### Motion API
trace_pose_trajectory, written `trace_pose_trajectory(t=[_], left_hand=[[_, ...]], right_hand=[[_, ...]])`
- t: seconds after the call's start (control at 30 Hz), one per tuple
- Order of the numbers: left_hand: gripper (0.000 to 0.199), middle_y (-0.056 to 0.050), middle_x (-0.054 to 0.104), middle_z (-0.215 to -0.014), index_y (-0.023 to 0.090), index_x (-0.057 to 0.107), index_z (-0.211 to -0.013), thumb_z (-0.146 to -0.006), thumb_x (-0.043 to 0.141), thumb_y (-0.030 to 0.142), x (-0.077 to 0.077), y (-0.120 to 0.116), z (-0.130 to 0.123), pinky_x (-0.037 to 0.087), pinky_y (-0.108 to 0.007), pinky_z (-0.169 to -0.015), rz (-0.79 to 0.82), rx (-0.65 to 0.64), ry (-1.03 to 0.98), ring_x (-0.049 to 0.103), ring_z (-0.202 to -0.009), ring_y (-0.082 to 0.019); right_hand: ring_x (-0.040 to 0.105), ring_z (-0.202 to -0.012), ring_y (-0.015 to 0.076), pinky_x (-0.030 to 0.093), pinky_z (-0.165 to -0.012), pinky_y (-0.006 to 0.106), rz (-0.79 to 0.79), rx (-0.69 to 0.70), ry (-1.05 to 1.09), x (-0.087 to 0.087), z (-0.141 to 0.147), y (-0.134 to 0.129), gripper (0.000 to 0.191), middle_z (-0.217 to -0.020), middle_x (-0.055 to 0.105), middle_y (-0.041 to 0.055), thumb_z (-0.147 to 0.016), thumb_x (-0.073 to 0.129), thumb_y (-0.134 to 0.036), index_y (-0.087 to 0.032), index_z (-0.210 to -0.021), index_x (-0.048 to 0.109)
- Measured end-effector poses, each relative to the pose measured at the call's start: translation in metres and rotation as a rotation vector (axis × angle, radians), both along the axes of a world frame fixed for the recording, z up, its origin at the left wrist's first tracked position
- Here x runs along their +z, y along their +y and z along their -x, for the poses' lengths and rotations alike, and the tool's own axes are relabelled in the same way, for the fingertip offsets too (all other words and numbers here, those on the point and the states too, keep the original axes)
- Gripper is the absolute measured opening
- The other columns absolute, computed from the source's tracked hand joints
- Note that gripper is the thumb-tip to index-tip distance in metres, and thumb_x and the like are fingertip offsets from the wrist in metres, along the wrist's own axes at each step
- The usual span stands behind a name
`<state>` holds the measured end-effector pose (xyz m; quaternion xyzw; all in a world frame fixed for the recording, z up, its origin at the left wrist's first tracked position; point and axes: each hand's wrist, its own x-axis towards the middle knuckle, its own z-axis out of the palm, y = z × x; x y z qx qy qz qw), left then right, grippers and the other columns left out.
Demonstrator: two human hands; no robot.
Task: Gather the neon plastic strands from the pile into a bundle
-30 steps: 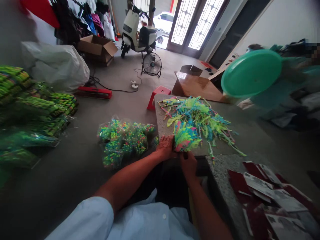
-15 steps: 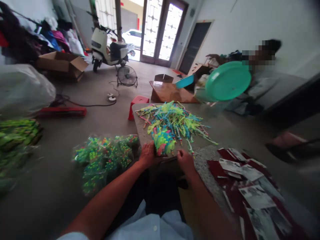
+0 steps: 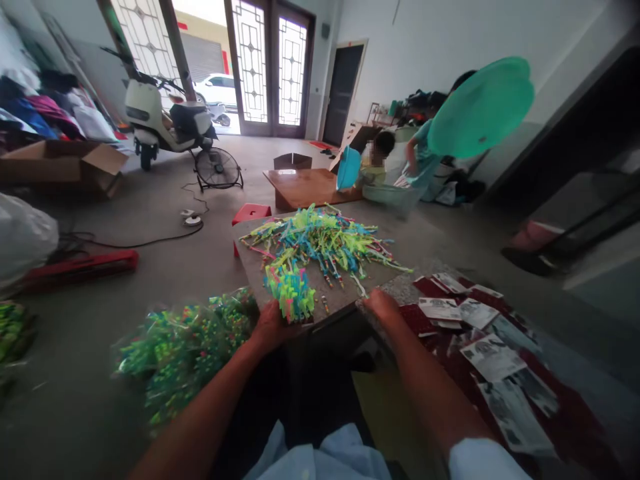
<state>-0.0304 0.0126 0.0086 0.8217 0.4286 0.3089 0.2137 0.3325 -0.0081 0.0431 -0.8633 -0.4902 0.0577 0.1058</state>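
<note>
My left hand (image 3: 267,327) is shut on a small bunch of neon toys (image 3: 291,293), pink, green and blue, held upright at the near edge of a low grey table (image 3: 249,267). Behind the bunch lies a wide loose pile of the same neon toys (image 3: 325,240). My right hand (image 3: 383,305) rests on the table's speckled right part, apart from the bunch, with nothing seen in it. Just right of that hand, red and white printed cards (image 3: 480,333) lie scattered.
A clear bag of neon toys (image 3: 185,347) lies on the floor at my left. Beyond the table are a red stool (image 3: 250,213), a wooden low table (image 3: 305,187), a floor fan (image 3: 217,170) and a scooter (image 3: 165,120). Another person holds up a green round dish (image 3: 480,107).
My right hand has let go of the bunch and moved right, toward the cards. The left hand keeps the bunch. My view has swung to the right, and the green dish has risen.
</note>
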Motion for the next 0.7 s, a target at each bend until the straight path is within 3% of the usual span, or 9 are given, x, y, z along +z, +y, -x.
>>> trace_pose_trajectory(t=[0.1, 0.2, 0.33, 0.43, 0.57, 0.7], left_hand=[[0.046, -0.01, 0.073, -0.116, 0.021, 0.071, -0.12, -0.082, 0.08, 0.044, -0.005, 0.002, 0.001, 0.052, -0.051, -0.107, 0.001, -0.006, 0.022, 0.065, -0.116, -0.033], [0.039, -0.009, 0.074, -0.113, 0.022, 0.072, -0.116, -0.084, 0.077, 0.043, -0.008, 0.003, 0.001, 0.053, -0.05, -0.103, 0.003, -0.014, 0.048, 0.067, -0.112, -0.032], [0.042, -0.011, 0.073, -0.116, 0.021, 0.071, -0.119, -0.082, 0.078, 0.039, -0.011, 0.004, 0.001, 0.053, -0.05, -0.103, -0.02, 0.013, 0.072, 0.066, -0.114, -0.033], [0.046, -0.011, 0.072, -0.119, 0.023, 0.07, -0.122, -0.08, 0.079, 0.04, -0.012, 0.004, 0.001, 0.053, -0.05, -0.104, -0.026, 0.03, 0.081, 0.065, -0.116, -0.035], [0.047, -0.01, 0.073, -0.118, 0.024, 0.069, -0.125, -0.081, 0.078, 0.038, -0.009, 0.004, 0.0, 0.054, -0.05, -0.106, -0.017, 0.016, 0.102, 0.065, -0.119, -0.035], [0.044, -0.011, 0.073, -0.117, 0.022, 0.07, -0.121, -0.081, 0.078, 0.038, -0.006, 0.003, -0.001, 0.053, -0.051, -0.107, -0.042, 0.027, 0.137, 0.065, -0.118, -0.035]], right_hand=[[0.073, -0.084, 0.0259, 0.044, -0.069, 0.029, 0.048, -0.009, 0.003, -0.001, -0.001, -0.01, 0.01, -0.092, 0.078, 0.0167, -0.083, 0.07, -0.02, -0.016, -0.084, 0.078], [0.071, -0.082, 0.0234, 0.043, -0.068, 0.028, -0.029, 0.001, 0.088, 0.0, 0.009, -0.02, 0.015, -0.088, 0.077, 0.0133, -0.087, 0.064, -0.025, -0.017, -0.083, 0.076], [0.067, -0.073, 0.0189, 0.046, -0.068, 0.026, -0.324, 0.191, 0.555, -0.005, 0.053, -0.032, 0.03, -0.081, 0.075, 0.0046, -0.091, 0.058, -0.043, -0.018, -0.092, 0.075], [0.061, -0.064, 0.0171, 0.044, -0.063, 0.026, -0.383, 0.334, 0.797, -0.012, 0.096, -0.04, 0.038, -0.075, 0.071, -0.0005, -0.092, 0.055, -0.051, -0.02, -0.103, 0.074], [0.057, -0.067, 0.017, 0.04, -0.063, 0.025, -0.388, 0.415, 0.718, -0.018, 0.13, -0.042, 0.034, -0.07, 0.065, -0.0009, -0.096, 0.052, -0.048, -0.02, -0.089, 0.07], [0.061, -0.082, 0.0188, 0.041, -0.074, 0.026, -0.419, 0.493, 0.555, -0.024, 0.135, -0.041, 0.03, -0.087, 0.07, 0.0039, -0.1, 0.05, -0.043, -0.02, -0.09, 0.066]])
